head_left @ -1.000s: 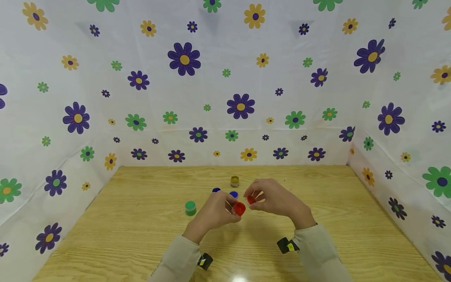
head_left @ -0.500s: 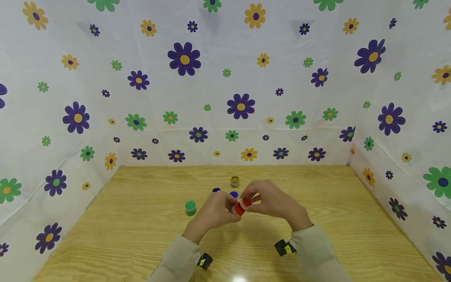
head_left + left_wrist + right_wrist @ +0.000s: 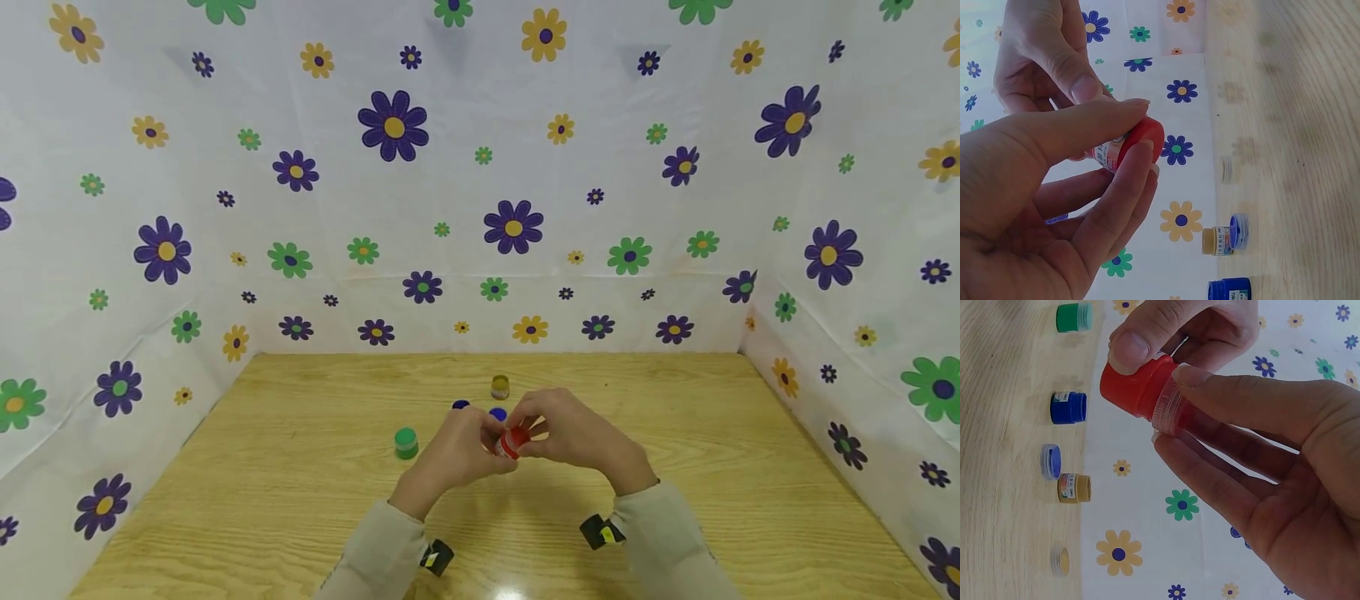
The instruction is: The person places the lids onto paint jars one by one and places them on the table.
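Note:
My left hand point(image 3: 461, 450) grips a small red paint jar point(image 3: 1125, 387), which is tilted above the table with its mouth toward the right hand. With thumb and fingertips, my right hand point(image 3: 573, 437) pinches the jar's clear-rimmed lid point(image 3: 1168, 407). The lid sits against the jar's mouth; how tightly it is fastened cannot be seen. In the left wrist view the red jar point(image 3: 1147, 140) is partly covered by the left thumb and fingers.
On the wooden table point(image 3: 262, 500) stand a green jar point(image 3: 406, 443) with its lid on, an uncapped blue jar point(image 3: 1068, 407) and an uncapped ochre jar point(image 3: 1075, 488). A blue lid point(image 3: 1051, 462) and a yellow lid point(image 3: 1060, 560) lie near them. Flowered cloth point(image 3: 450, 183) surrounds the table.
My right hand has moved left with the red lid and brought it onto the jar's mouth. The lid's angle has turned slightly since. The left hand stays nearly still.

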The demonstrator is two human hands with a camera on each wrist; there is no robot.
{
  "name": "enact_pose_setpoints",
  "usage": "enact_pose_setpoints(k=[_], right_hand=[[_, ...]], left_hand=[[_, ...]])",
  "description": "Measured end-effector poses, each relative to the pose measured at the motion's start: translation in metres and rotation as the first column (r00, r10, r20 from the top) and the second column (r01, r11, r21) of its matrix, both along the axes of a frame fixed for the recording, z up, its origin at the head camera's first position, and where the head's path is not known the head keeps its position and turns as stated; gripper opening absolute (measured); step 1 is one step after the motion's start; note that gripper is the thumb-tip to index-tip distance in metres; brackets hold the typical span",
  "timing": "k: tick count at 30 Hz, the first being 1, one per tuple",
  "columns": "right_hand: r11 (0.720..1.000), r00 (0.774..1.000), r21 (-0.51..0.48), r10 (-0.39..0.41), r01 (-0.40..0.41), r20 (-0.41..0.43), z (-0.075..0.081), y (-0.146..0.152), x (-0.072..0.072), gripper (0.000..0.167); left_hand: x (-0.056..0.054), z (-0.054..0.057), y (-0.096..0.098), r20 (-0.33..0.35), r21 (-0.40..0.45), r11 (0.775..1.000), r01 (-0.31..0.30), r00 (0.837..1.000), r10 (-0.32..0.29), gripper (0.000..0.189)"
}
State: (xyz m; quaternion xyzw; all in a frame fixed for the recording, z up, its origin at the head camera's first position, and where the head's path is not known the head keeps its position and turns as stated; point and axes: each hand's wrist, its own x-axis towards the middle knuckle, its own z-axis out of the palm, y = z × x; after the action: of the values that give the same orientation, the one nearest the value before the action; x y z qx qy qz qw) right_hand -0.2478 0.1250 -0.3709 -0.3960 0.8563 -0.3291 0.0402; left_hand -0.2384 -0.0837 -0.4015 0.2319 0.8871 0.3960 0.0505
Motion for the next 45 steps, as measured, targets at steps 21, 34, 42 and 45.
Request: enact_pose_setpoints(k=[21,34,42,45], right_hand=[[1.0,1.0,-0.007,0.005,-0.004,0.025,0.0002,0.0001,0.0011,0.021],[0.996,0.998,0.062,-0.059,0.06,-0.019,0.0006,-0.0011,0.0021,0.008],[0.994,0.996,0.067,-0.085,0.086,-0.023,0.0022,0.0,0.0025,0.022],[0.998,0.998,0.03,-0.063,0.063,-0.015,0.0026,0.0019,0.0021,0.021]], left_hand=[[0.0017,0.0022,0.0005,0.004,0.013,1.0,0.015,1.0,-0.015,0.023],[0.0051,0.0058,0.0013,-0.011,-0.007,1.0,0.023,1.0,-0.023,0.014],[0.004,0.0055,0.0004,-0.015,-0.016,1.0,0.018,1.0,-0.018,0.019],[0.0038,0.0057,-0.0002,-0.012,-0.011,1.0,0.014,1.0,-0.014,0.021]])
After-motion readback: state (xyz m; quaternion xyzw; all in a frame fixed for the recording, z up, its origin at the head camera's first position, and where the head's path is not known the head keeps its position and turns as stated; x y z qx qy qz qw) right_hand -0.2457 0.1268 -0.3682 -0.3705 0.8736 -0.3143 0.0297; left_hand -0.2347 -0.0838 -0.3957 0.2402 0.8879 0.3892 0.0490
